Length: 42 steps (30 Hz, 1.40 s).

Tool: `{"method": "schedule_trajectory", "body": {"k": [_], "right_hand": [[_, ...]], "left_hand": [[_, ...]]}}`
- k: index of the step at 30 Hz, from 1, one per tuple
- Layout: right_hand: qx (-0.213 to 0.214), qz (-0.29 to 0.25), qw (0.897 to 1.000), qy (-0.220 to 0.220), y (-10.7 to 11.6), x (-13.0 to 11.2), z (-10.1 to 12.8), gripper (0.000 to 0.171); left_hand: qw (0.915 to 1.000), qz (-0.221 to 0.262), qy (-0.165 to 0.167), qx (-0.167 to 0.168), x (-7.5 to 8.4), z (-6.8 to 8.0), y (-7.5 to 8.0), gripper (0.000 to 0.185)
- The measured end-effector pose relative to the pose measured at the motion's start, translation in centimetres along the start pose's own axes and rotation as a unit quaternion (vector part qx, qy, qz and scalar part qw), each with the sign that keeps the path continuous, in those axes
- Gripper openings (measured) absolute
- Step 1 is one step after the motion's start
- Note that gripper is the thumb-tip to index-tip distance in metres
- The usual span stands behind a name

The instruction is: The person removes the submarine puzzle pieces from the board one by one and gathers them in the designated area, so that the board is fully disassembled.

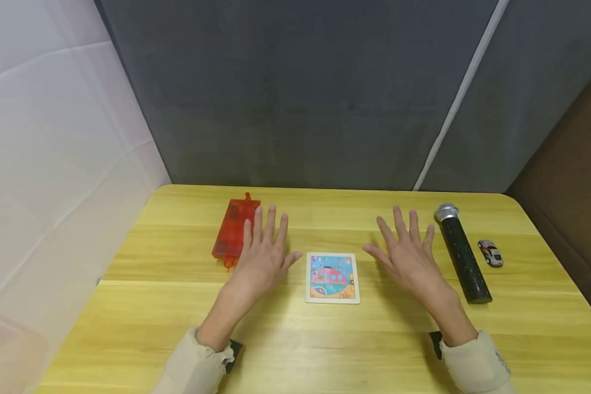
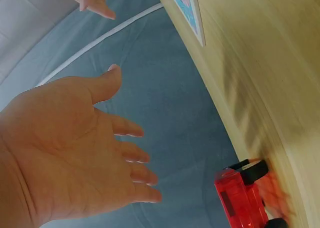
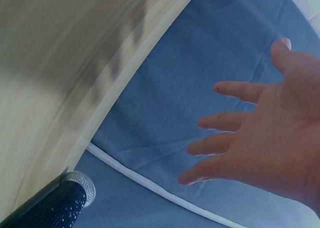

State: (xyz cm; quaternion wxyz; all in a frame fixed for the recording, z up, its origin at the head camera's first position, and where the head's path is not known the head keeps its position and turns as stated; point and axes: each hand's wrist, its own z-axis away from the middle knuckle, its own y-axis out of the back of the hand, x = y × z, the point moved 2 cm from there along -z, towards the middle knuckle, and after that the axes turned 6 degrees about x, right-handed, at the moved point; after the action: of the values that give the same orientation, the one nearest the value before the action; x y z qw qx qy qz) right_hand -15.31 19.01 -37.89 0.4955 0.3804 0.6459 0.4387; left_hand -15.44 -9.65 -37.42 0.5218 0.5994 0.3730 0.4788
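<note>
Both hands hover above the table with fingers spread, holding nothing. My left hand [image 1: 262,261] is nearest a translucent red plastic case [image 1: 233,230], whose right edge its fingertips partly cover in the head view. In the left wrist view the red case [image 2: 241,200] shows black, wheel-like parts. My right hand [image 1: 411,260] is a little left of a black microphone [image 1: 465,260] with a silver mesh head. Between the hands lies a square white-framed picture puzzle [image 1: 332,278] with a pink submarine on blue. The right wrist view shows the right palm and the microphone [image 3: 52,203].
A small silver toy car [image 1: 490,253] sits right of the microphone. Everything lies on a light wooden table [image 1: 325,350]. A dark grey cloth wall [image 1: 285,98] rises behind it, with a white cloth [image 1: 64,164] at left and a brown surface [image 1: 571,180] at right.
</note>
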Motion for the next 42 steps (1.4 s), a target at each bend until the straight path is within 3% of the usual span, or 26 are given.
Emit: {"method": "schedule_trajectory", "body": {"k": [2,4,6,9,11,15,22,28,31,42], "right_hand": [[0.012,-0.006,1.0,0.013,-0.1,-0.1,-0.1,0.071],[0.021,-0.022,0.999,0.029,-0.4,-0.3,-0.3,0.062],[0.008,-0.055,0.997,0.053,-0.9,-0.6,-0.7,0.051],[-0.055,-0.11,0.989,0.08,-1.9,-1.0,-1.3,0.039],[-0.103,-0.134,0.981,0.092,-2.5,-1.2,-1.7,0.035],[-0.144,-0.146,0.974,0.095,-3.4,-1.3,-2.3,0.033],[-0.157,-0.152,0.97,0.104,-3.5,-1.1,-2.5,0.029],[-0.137,-0.135,0.974,0.122,-3.7,-1.4,-2.8,0.025],[-0.12,-0.116,0.978,0.127,-4.1,-1.7,-3.0,0.021],[-0.101,-0.108,0.981,0.128,-4.5,-2.1,-2.8,0.012]], "left_hand": [[0.9999,0.01,-0.006,-0.003,0.0,-0.1,-0.4,0.087],[0.999,0.027,-0.034,0.004,-0.4,-0.5,-2.2,0.087],[0.9968,0.041,-0.066,-0.018,0.1,-0.2,-3.0,0.086],[0.9876,0.062,-0.121,-0.078,1.5,0.5,-4.2,0.079],[0.9782,0.073,-0.143,-0.132,3.2,1.5,-3.8,0.075],[0.9649,0.089,-0.186,-0.163,4.7,1.9,-6.0,0.075],[0.9705,0.006,-0.188,-0.151,6.3,2.6,-6.8,0.073],[0.9675,0.049,-0.203,-0.142,4.9,1.6,-10.1,0.074],[0.9672,0.042,-0.214,-0.13,4.5,1.3,-11.2,0.073],[0.967,0.004,-0.225,-0.12,4.4,1.2,-11.8,0.072]]}}
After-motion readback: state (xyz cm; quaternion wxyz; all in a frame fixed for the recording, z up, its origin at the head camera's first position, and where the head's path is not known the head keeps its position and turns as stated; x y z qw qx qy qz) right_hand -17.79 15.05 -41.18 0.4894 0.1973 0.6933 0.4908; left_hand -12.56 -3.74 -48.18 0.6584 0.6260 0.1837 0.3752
